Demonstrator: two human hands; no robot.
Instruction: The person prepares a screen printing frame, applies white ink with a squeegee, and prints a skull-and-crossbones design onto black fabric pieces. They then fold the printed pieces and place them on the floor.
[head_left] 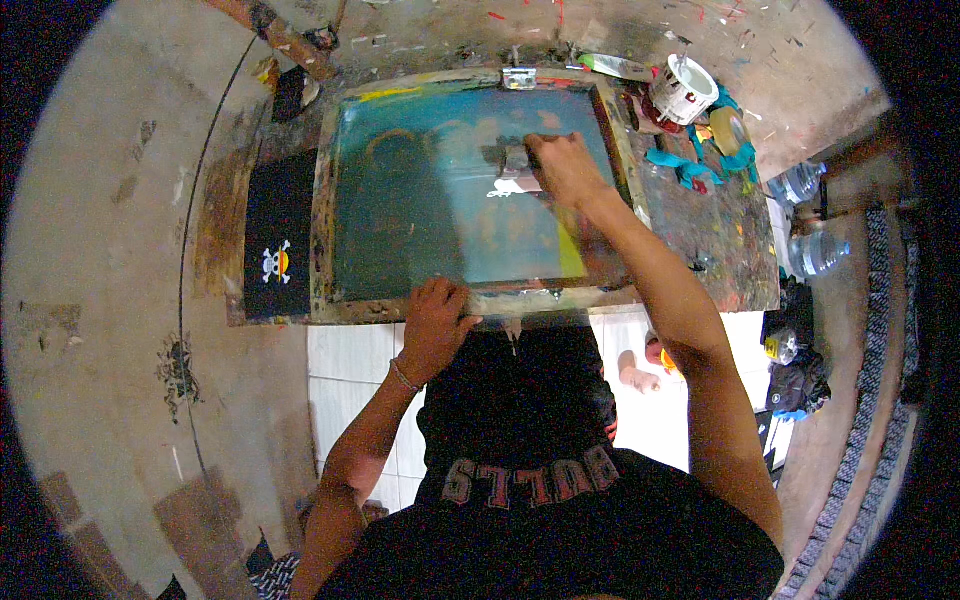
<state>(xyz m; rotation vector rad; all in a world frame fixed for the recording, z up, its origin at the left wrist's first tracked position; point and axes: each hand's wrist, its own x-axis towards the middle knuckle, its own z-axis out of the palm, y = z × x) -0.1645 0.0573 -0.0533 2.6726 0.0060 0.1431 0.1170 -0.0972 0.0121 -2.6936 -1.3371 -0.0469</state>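
A printing screen [430,200] with blue mesh in a stained wooden frame lies on a worn work board [720,250]. My right hand [562,165] grips a small grey scraper [515,160] on the mesh, right of centre, beside a patch of white ink [512,187]. My left hand [437,305] has its fingers curled over the frame's near edge. A metal clamp [519,80] sits on the far edge. Left of the screen lies black cloth [280,210] with a skull print.
A white bucket [683,92], teal straps [680,172], a tape roll [732,132] and a knife-like tool [615,67] lie at the right. Water bottles [818,255] stand beyond the board's right edge. A foot [638,375] shows below on pale tiles.
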